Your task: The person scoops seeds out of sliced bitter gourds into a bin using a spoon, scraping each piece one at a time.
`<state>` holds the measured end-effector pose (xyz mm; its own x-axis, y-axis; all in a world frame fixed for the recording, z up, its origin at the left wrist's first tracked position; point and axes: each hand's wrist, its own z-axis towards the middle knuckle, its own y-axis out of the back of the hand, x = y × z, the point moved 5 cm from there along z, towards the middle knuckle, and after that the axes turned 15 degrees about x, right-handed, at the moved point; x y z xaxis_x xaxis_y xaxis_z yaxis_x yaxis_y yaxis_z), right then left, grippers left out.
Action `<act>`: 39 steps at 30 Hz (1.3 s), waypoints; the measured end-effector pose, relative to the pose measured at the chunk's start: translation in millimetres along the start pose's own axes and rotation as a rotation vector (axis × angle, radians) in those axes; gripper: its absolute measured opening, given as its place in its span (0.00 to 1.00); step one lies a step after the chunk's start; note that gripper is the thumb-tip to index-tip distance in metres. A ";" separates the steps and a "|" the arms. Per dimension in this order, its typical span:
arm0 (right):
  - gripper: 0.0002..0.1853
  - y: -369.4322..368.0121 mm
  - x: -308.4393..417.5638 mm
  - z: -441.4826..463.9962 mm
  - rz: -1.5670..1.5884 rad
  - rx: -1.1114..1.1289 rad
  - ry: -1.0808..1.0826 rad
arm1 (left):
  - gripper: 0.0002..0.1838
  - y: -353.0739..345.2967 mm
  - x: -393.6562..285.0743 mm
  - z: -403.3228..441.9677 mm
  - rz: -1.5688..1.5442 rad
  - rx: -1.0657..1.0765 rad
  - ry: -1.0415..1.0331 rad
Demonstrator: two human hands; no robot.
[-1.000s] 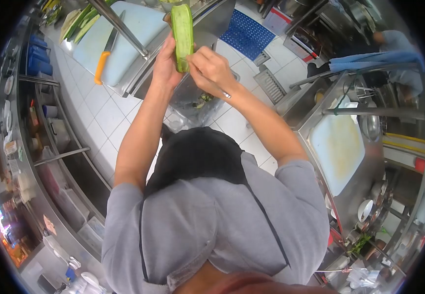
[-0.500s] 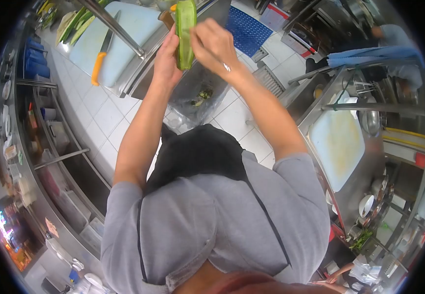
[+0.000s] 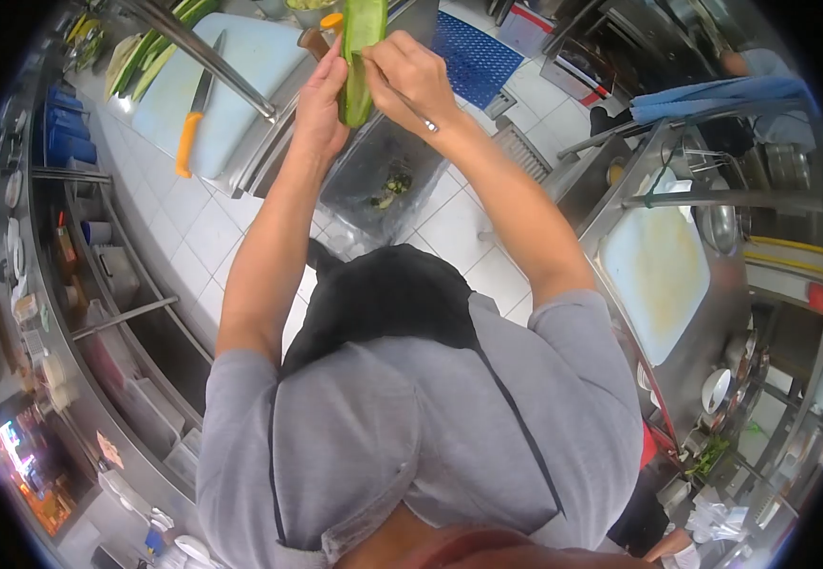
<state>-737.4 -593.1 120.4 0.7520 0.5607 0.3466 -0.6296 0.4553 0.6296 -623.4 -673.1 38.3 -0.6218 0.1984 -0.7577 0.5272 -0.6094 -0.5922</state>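
Above a bin (image 3: 347, 180) that appears lined with clear plastic, beside a steel table (image 3: 269, 156), both hands are raised and occupied. The left hand (image 3: 319, 109) is clamped along the outer side of a green vegetable half (image 3: 364, 66), fingers behind it. The right hand (image 3: 414, 78) is closed on a slender metal tool (image 3: 429, 124), one end of which shows near the wrist; its fingertips are at the pale, hollowed face. The tool's working end cannot be made out.

Principal risk, in my judgement: the wet-looking piece could slip from the left hand if the right presses or pulls harder than that grip can resist, and it would probably drop among the scraps (image 3: 394, 185) below. Too deep a stroke could split the thin wall. Should the tool skid off the rim, it could strike the left fingers. A knife (image 3: 196, 116) with an orange-yellow handle lies on the cutting board (image 3: 250, 62), apart from both hands, its handle overhanging the board's edge; a careless sleeve or elbow could catch it.

Orientation: the vegetable's long axis runs away from the body, the far end leaning slightly to the person's right and reaching the top edge of the view. Its near end points back towards the dark apron (image 3: 383, 294). The cut face is turned upward, towards the person's head.
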 end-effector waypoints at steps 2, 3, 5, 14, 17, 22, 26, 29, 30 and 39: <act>0.03 -13.8 -3.9 -9.9 -0.059 0.051 0.024 | 0.30 0.0 -1.4 6.2 0.050 0.027 0.002; 0.05 -16.5 9.1 -22.1 -0.021 0.108 0.111 | 0.29 6.5 -6.5 11.3 0.080 0.034 0.005; 0.07 -26.3 20.8 -54.0 0.029 0.211 0.117 | 0.27 9.0 -16.9 13.4 0.105 -0.018 0.013; 0.06 -36.8 -22.3 -117.9 1.070 -0.112 -0.914 | 0.28 21.3 -15.0 -7.4 -0.170 0.046 -0.038; 0.08 -33.0 -21.6 -122.4 1.351 -0.321 -0.986 | 0.31 7.1 -18.7 -18.0 -0.143 0.057 -0.055; 0.06 -26.1 -15.2 -116.5 1.047 -0.216 -0.913 | 0.31 -4.4 -13.9 -28.3 -0.114 -0.032 -0.025; 0.06 -10.1 6.2 -93.4 0.396 -0.094 -0.464 | 0.29 -16.1 -2.9 -33.9 -0.101 -0.054 0.014; 0.11 -6.6 11.9 -78.4 0.092 0.037 -0.123 | 0.28 -27.8 1.4 -31.0 -0.060 -0.056 0.038; 0.12 -8.8 15.1 -79.0 -0.023 0.082 -0.019 | 0.27 -31.2 -0.1 -29.8 -0.036 -0.060 0.041; 0.11 -1.0 23.7 -77.0 -0.095 0.203 0.009 | 0.24 -36.3 -10.7 -20.5 -0.004 -0.072 -0.008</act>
<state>-734.1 -527.0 74.5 0.8037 0.5286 0.2732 -0.5029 0.3580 0.7867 -624.0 -637.4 62.3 -0.6283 0.1946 -0.7533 0.5649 -0.5516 -0.6137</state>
